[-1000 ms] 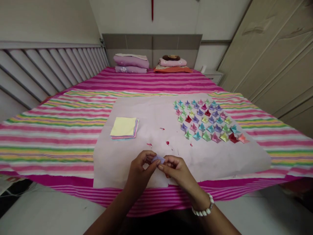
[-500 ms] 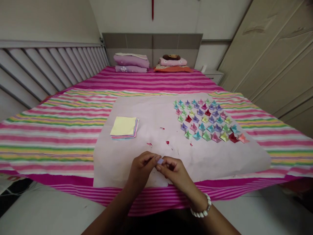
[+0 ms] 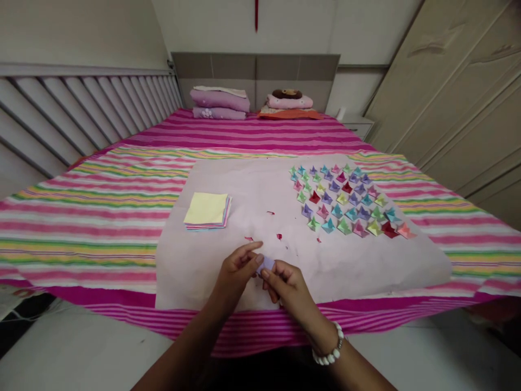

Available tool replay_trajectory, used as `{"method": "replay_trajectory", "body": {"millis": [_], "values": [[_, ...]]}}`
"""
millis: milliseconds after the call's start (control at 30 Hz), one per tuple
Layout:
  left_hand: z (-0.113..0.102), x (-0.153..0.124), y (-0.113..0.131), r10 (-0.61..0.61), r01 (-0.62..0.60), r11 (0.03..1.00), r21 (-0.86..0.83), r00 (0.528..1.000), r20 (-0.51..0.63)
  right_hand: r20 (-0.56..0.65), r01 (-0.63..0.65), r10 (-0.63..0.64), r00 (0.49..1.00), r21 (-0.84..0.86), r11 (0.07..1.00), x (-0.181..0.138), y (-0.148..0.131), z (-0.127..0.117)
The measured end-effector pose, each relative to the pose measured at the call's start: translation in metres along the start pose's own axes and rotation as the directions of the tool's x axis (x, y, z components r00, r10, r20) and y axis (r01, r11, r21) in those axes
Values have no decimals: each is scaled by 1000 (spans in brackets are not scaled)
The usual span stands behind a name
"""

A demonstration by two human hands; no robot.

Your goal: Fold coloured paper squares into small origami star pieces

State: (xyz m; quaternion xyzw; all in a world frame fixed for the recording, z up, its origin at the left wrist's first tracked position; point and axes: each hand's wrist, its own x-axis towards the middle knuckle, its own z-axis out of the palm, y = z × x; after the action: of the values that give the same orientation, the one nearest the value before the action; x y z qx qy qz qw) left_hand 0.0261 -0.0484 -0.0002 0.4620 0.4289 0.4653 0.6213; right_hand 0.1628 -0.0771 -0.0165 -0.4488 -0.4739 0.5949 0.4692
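A small folded piece of lavender paper is held between both hands above the near part of a large pale sheet. My left hand pinches its left side with the thumb, while the index finger stretches out above it. On the other side, my right hand grips the paper between thumb and bent fingers; a white bead bracelet circles that wrist. The fingers partly cover the paper's folds. Beyond the left hand lies a stack of square coloured papers, light yellow on top.
Rows of small folded paper shapes in many colours cover the sheet's right side. Several red scraps lie mid-sheet. The striped bed reaches back to folded bedding and a headboard. A slatted railing runs along the left.
My left index finger has lifted and straightened away from the paper. More of the lavender paper shows between the hands. The stack and the folded shapes have stayed put.
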Motion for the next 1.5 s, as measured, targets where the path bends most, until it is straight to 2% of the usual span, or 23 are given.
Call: {"method": "replay_trajectory", "body": {"millis": [233, 433, 600, 700, 1000, 1267, 1500], "values": [[-10, -4, -1, 110, -116, 989, 87, 991, 77, -12, 4, -4, 1000, 48, 999, 3, 0, -3], [-11, -5, 2, 99, -104, 988, 114, 994, 46, -148, 152, -136, 980, 103, 983, 3, -3, -7], [-10, -4, 6, 41, -49, 996, 76, 994, 98, -90, 126, -120, 989, 74, 989, 3, -5, -16], [-9, -3, 8, 31, -40, 997, 65, 990, 135, -52, 102, -97, 994, 121, 987, 4, -6, -18], [-12, -6, 13, -31, -1, 989, 149, 976, 217, -28, 85, -82, 996, 160, 983, 6, -9, -18], [-11, -6, 10, -23, 12, 997, 75, 988, 156, 47, 46, -56, 997, 179, 983, 5, -14, -18], [-9, -6, 12, -29, 25, 999, 35, 991, 132, -6, 104, -105, 994, 185, 977, 6, -14, -15]]}}
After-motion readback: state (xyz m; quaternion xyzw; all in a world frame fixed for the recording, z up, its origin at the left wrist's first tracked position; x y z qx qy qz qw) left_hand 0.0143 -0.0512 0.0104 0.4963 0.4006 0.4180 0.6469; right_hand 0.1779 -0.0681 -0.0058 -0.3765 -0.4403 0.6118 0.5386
